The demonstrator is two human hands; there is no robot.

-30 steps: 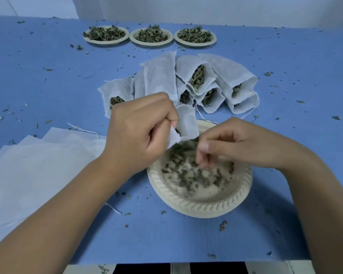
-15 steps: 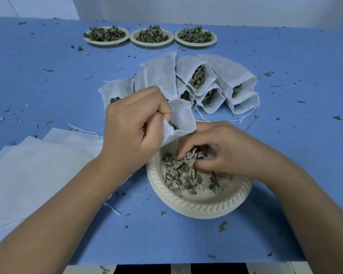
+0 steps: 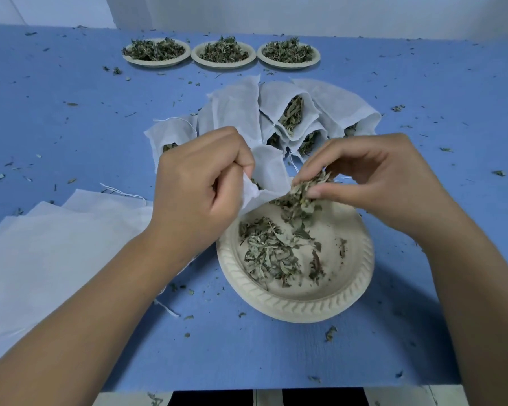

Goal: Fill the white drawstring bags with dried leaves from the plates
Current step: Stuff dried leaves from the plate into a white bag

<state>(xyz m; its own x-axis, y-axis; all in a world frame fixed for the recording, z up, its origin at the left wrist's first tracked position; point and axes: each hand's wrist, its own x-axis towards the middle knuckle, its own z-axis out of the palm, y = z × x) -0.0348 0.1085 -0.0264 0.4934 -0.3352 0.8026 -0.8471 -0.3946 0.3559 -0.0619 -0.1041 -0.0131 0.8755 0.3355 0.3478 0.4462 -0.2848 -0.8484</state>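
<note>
My left hand point(image 3: 200, 189) grips the mouth of a white drawstring bag point(image 3: 269, 171) and holds it open above the far rim of a cream plate point(image 3: 299, 306). My right hand point(image 3: 373, 183) pinches a clump of dried leaves point(image 3: 304, 194) right at the bag's opening, lifted off the plate. A thin scatter of leaves point(image 3: 270, 253) lies on the plate's left half. Behind the hands, several filled bags point(image 3: 291, 112) lie fanned out with leaves showing at their mouths.
Flat empty white bags point(image 3: 56, 244) are stacked at the left on the blue table point(image 3: 452, 98). Three plates heaped with dried leaves point(image 3: 222, 52) stand in a row at the far edge. Leaf crumbs are strewn across the table. The near table edge runs just below the plate.
My right hand scooped leaves from the plate, then rose with a clump up to the bag's mouth. My left hand kept hold of the bag and barely moved.
</note>
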